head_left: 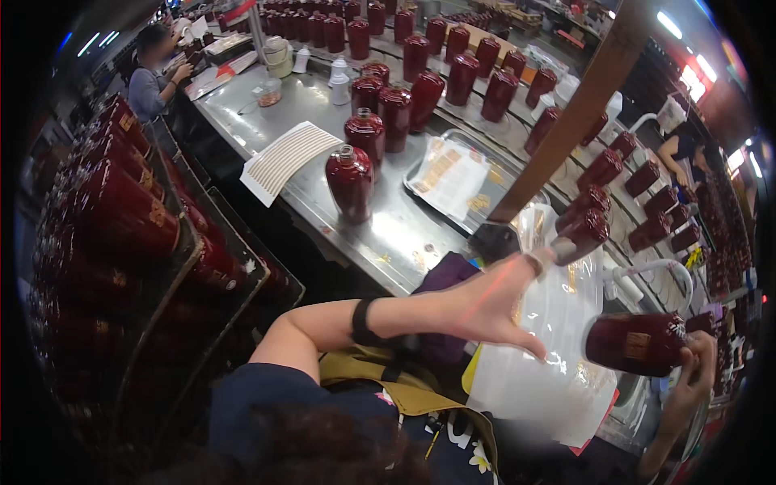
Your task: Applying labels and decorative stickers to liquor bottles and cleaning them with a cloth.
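Red bottle [634, 343] pinched sideways in right hand [700, 368], left hand [497, 303] outstretched, spread wide

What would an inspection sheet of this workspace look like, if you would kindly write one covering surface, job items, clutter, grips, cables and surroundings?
Surface: shiny metal table, bottles standing on it.
Job items: dark red bottle held tipped sideways, with a gold patch on its side; white sheets beside it.
Clutter: striped sheet overhanging the table edge; metal tray bearing another sheet; purple cloth.
Grips: left hand open, thumb spread, anything on its fingertips unclear; right hand closed on the held bottle's neck end.
Cables: nothing seen clearly.
Surroundings: stacked red bottles at left; a co-worker upper left; more bottles in rows beyond.
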The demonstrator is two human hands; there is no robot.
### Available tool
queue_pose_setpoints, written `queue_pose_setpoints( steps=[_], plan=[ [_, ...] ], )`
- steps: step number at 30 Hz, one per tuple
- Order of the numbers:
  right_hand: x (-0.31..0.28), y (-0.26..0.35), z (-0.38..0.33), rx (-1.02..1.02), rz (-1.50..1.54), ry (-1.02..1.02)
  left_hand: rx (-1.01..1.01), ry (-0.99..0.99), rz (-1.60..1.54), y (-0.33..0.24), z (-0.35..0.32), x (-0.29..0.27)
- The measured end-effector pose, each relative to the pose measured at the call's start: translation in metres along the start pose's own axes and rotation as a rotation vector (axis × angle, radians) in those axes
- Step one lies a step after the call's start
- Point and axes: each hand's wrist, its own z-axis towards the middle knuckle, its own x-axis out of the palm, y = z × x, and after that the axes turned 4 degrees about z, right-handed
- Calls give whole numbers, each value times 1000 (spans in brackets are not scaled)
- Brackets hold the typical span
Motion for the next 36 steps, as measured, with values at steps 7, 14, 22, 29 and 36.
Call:
queue_pose_setpoints(
  steps=[7,14,22,29,36],
  plan=[
    [99,154,82,-449,344,11,-162,-255,18,-50,-3,-37],
    [135,152,130,-601,433,-279,295,-1267,617,14,38,-260],
    [207,34,87,-10,217,17,-216,-1353,670,201,-16,-483],
    [224,-3,33,413,100,115,-623,-1434,780,365,-86,-498],
    [228,55,31,557,-75,187,-675,-1481,769,420,-96,-518]
  ],
)
